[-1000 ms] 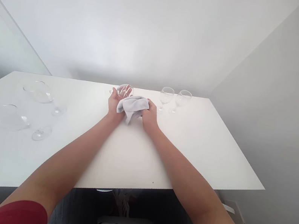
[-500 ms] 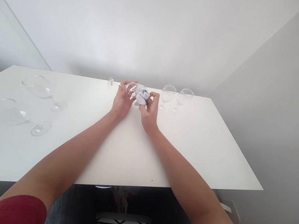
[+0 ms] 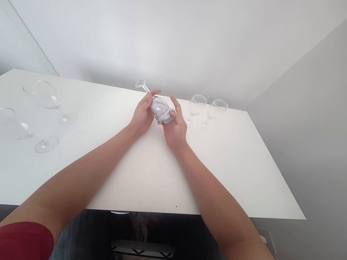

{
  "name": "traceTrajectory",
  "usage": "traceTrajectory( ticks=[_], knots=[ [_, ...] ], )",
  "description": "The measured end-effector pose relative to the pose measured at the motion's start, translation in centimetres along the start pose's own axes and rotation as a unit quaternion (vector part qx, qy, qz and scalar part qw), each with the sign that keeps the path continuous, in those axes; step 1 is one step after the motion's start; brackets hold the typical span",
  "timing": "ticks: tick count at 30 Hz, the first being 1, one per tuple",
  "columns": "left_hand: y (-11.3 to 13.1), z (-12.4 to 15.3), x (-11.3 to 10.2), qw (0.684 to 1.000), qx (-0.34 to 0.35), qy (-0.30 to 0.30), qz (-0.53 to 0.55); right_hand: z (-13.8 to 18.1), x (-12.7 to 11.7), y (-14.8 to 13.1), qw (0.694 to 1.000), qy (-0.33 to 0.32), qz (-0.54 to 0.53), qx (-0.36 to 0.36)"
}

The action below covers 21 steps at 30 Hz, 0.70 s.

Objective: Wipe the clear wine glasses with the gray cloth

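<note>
Head camera, watched from my remote post. Left hand point(image 3: 142, 115): fingers curled round the bowl of a stemmed glass point(image 3: 157, 107), near its stem. Glass sits between both sets of fingers, tilted; foot sticks up and out past the left fingertips, mouth towards the right palm. Right hand point(image 3: 176, 128): cupped over the mouth, holding a pale cloth point(image 3: 168, 116) bunched there, some apparently inside the bowl; index finger stands clear. Two upright glasses point(image 3: 197, 106) point(image 3: 217, 110) stand just beyond the right fingers; two more point(image 3: 46, 96) point(image 3: 11, 126) lie well left of the left ones, all on the white table point(image 3: 236, 171).

My judgement: glass light, stiff, slick, thin-walled; cloth soft, limp. I'd cradle the bowl's lower half, sparing rim and stem any twist.
</note>
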<state>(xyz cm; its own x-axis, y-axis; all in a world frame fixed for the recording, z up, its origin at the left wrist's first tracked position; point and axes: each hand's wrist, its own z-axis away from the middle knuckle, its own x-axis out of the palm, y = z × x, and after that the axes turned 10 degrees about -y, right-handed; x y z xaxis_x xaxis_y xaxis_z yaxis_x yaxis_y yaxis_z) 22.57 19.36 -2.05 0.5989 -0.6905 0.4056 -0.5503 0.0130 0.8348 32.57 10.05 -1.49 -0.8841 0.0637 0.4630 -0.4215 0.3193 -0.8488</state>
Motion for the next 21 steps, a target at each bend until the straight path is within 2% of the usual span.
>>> traceTrajectory(
  ticks=[3,7,11,14,16,19,21],
  knots=[
    [-0.3,-0.4,-0.7,0.999,0.015,0.006,0.033,-0.1,-0.3,0.2,1.000,0.007,-0.006,-0.006],
    [-0.5,-0.6,-0.8,0.998,0.029,-0.015,0.049,-0.3,-0.7,0.7,1.000,0.021,0.011,0.003],
    [-0.6,-0.2,-0.4,1.000,-0.013,0.005,0.001,-0.1,-0.1,1.0,0.984,0.046,0.163,-0.059],
    [-0.6,-0.1,-0.2,0.999,-0.029,0.007,-0.013,0.1,0.4,1.0,0.964,0.033,0.248,-0.088],
    [-0.6,-0.1,-0.1,1.000,-0.013,0.002,-0.013,0.1,0.2,0.9,0.972,0.026,0.223,-0.075],
    [-0.5,-0.3,-0.2,1.000,0.004,-0.016,-0.011,-0.3,-0.7,0.5,0.996,0.027,0.084,-0.029],
    [-0.4,-0.2,-0.1,0.999,0.001,-0.028,-0.015,-0.4,-1.1,0.4,1.000,0.017,0.012,-0.008]
  ],
)
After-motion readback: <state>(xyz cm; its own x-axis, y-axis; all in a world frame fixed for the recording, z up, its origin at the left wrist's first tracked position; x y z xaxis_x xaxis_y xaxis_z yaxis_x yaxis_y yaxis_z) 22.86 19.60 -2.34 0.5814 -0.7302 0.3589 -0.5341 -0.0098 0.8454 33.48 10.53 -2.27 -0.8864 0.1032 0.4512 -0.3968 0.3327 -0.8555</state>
